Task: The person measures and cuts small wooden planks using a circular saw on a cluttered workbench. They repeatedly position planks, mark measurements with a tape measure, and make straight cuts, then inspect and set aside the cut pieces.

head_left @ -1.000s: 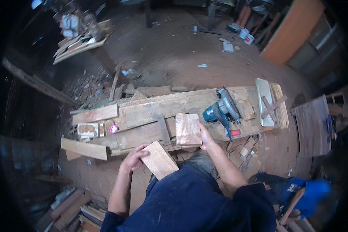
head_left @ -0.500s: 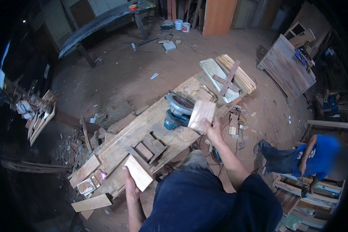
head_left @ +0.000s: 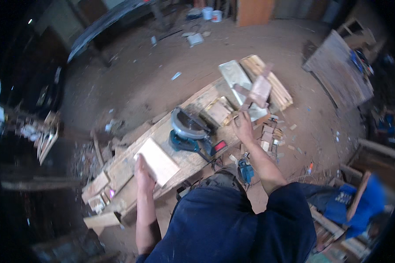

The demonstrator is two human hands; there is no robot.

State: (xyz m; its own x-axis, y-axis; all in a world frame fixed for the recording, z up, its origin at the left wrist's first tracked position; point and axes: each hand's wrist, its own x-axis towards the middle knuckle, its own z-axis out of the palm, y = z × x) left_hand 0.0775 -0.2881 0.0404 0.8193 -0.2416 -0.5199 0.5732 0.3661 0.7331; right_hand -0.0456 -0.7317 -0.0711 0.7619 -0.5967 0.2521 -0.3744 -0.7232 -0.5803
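Note:
My left hand [head_left: 145,175] grips the edge of a short pale board [head_left: 158,161] above the workbench [head_left: 197,103]. Over the bench's right part, my right hand [head_left: 243,126] has its fingers apart, by the near end of a small wood block [head_left: 220,111]. Motion blur hides whether they touch. Just beyond, a short brownish board [head_left: 260,91] rests on dark wood strips and a pale panel [head_left: 235,74]. Between my hands, a circular saw [head_left: 188,129] with a teal body and grey guard sits on the bench.
Stacked long boards [head_left: 267,81] lie at the bench's far right end. Offcuts [head_left: 270,136] and a teal power tool [head_left: 245,171] are on the floor. A person in blue [head_left: 360,206] is among timber at right. A wooden cabinet [head_left: 338,70] stands farther back.
My right hand has let go of its short board, which now lies on the stack, and moved toward the block. My left hand has raised its board up and right, nearer the saw.

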